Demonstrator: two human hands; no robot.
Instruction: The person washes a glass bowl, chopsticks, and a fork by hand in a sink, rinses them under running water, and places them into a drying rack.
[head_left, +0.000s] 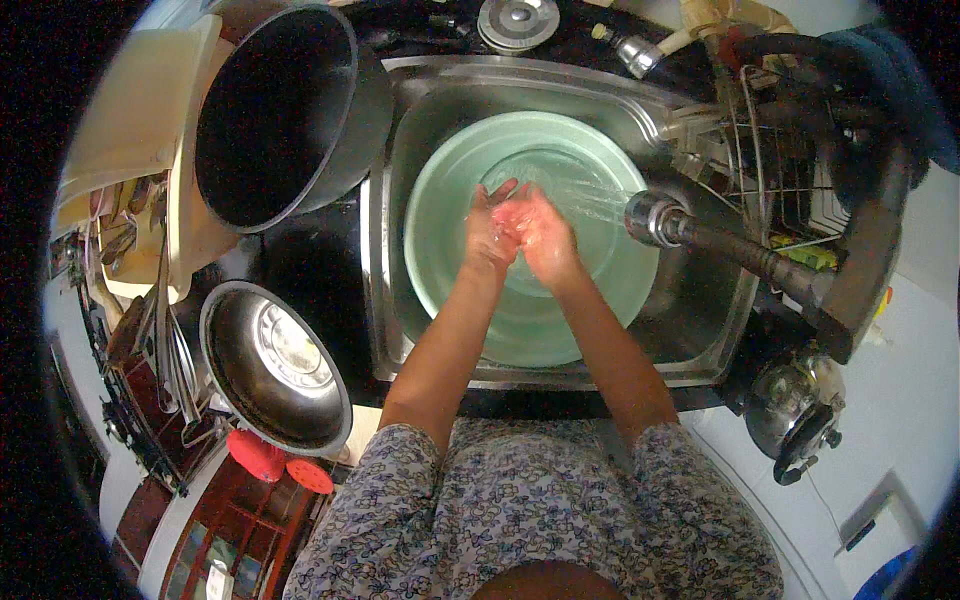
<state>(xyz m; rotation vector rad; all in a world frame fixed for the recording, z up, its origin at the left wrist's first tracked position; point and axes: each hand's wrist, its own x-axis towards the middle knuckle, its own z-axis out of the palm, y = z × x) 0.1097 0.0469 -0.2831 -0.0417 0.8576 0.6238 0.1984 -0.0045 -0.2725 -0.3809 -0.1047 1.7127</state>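
Both my hands are held together over a pale green plastic basin (607, 292) that stands in a stainless steel sink (690, 315). My left hand (491, 229) has its fingers apart, palm turned up, beside my right hand (541, 229); the two touch along their sides. Wet skin shows a reddish, shiny patch between the palms; no object can be made out in them. Water sprays from the faucet head (652, 217) at the right, over the basin and towards my hands. Water in the basin looks clear and shallow.
A large dark pot (367, 127) and a steel bowl (277, 367) stand left of the sink, near a utensil holder (180, 225). Right are a wire dish rack (757, 150) and a metal kettle (784, 405). Behind the sink lies a round metal lid (519, 22).
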